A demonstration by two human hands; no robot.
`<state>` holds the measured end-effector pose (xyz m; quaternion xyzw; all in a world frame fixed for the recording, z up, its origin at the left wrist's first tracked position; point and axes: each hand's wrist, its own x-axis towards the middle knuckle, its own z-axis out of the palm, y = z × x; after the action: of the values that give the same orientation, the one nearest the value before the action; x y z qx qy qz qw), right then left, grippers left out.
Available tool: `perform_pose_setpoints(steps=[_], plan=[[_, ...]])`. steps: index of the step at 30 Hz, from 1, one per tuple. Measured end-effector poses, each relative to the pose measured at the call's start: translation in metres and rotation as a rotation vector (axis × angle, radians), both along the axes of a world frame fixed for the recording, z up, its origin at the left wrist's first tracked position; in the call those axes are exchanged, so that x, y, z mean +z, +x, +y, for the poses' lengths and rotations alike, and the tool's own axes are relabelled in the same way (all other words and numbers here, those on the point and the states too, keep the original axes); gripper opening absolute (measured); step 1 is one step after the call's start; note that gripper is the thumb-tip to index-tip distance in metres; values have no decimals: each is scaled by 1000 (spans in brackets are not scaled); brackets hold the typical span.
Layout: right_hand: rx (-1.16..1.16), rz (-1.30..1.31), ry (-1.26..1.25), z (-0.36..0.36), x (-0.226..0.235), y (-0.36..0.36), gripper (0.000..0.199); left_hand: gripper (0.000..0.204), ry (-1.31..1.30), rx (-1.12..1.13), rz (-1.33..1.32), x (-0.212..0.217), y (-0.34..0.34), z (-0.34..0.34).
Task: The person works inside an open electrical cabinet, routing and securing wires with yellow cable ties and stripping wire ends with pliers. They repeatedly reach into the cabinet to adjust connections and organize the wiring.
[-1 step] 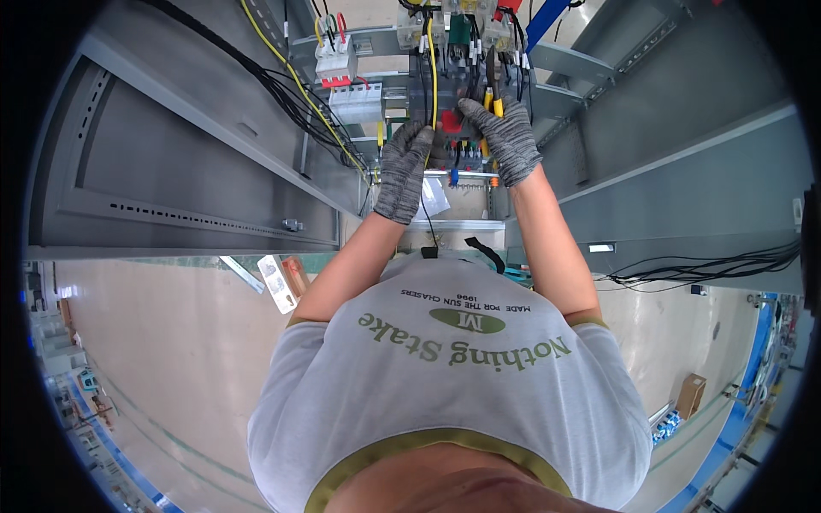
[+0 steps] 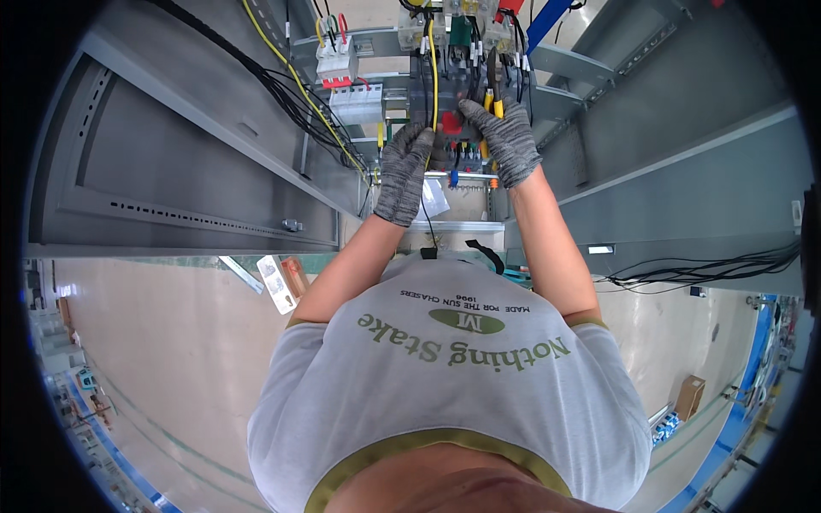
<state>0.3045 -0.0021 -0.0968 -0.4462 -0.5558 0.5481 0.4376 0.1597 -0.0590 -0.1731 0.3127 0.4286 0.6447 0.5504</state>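
Far left: black cable bundle (image 2: pixel 272 81) slanting along the grey cabinet's (image 2: pixel 197 154) left side panel. Right of it, white breaker (image 2: pixel 336 61) with red strip, white terminal-like block (image 2: pixel 357 103) just nearer.

Left arm reaches far from the near side, forearm angled right, left hand (image 2: pixel 403 173) gloved in grey knit, fingers pointing far, thumb side to the right. Yellow wire (image 2: pixel 434 73), thin, runs nearly straight from the far clear-covered parts down to this hand. Fingers drawn together, wire pinched at the tips, as far as visible.

Between the hands: dark device (image 2: pixel 451 92) with red part (image 2: pixel 451 122).

Right arm reaches far, angled left; right hand (image 2: pixel 505 145), same glove, thumb stretched left, fingers bent. Pliers (image 2: pixel 499 109): yellow handles, dark head pointing far, over the device's right part. Hand wrapped partway around handles, grasping them.
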Motion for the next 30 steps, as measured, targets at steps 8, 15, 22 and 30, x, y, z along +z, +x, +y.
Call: perform_pose_setpoints(steps=[8,15,22,30], plan=[[99,-200,-50,1,20,6,31,21,-17,-45,11,37,-1,-21],[205,-260,-40,13,17,15,23,22,-40,-71,-75,37,1,-23],[247,-210,-50,7,26,11,20,20,-79,-92,-39,34,3,-26],[231,-482,55,0,18,14,29,17,-54,-34,12,41,5,-29]])
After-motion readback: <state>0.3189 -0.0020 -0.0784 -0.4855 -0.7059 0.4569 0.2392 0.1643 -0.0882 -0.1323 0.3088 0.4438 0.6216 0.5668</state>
